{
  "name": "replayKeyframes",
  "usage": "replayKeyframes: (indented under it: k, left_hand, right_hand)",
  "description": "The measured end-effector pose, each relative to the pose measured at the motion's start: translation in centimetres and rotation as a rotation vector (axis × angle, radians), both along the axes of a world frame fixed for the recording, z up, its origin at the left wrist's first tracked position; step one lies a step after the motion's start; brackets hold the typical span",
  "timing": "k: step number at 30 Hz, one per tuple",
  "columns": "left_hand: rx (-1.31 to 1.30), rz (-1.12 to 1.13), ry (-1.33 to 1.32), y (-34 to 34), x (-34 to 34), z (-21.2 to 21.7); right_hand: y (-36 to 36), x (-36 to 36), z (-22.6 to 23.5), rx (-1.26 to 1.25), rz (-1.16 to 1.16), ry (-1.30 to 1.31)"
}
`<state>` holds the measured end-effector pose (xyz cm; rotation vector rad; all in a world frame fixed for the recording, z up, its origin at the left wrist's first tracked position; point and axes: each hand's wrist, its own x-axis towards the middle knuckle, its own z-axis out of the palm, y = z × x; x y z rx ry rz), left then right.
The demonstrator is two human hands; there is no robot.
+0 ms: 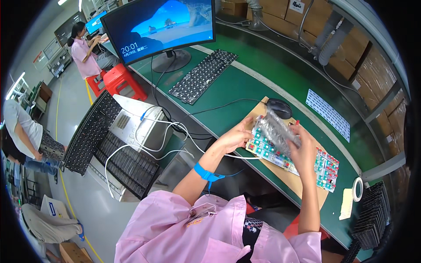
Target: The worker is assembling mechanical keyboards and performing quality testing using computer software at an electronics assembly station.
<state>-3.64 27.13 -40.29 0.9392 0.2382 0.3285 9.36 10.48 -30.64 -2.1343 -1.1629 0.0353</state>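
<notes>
A keyboard circuit board [265,147] with green, white and red switches lies on a brown board [318,198] on the bench. My left hand [237,136] grips its left end, fingers on the edge. My right hand [302,147] is closed on a clear, greyish plastic piece [280,133], perhaps a bag, held slanted over the middle of the circuit board. Motion blurs this piece, and it covers some of the switches. A blue wrist strap [206,172] circles my left wrist. Just beyond the board sits a black mouse [279,108].
A black keyboard plate [204,76] and a monitor [162,27] stand farther left. A white keyboard plate [328,115] lies at the right, with a tape roll [357,189] and stacked black plates [372,215] nearer. White cables [175,125] hang at the bench's left edge. Other people work at left.
</notes>
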Motion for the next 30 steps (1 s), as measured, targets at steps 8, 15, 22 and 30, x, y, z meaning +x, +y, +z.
replayKeyframes:
  k: [8,15,22,30]
  left_hand:
    - [1.491,0.644,0.402,-4.8,-0.2,4.4]
    - [1.939,0.241,0.012,-11.8,1.9,1.5]
    - [1.88,0.241,0.017,-12.4,1.5,-0.9]
    - [1.9,0.179,0.03,-11.5,0.7,0.5]
  right_hand:
    - [-11.2,3.9,-1.3,0.432,-0.342,0.404]
    - [-16.1,5.3,-5.8,0.704,-0.64,0.286]
    - [-18.2,5.3,-8.2,0.653,-0.681,0.278]
    - [-17.5,5.4,-8.0,0.594,-0.669,0.28]
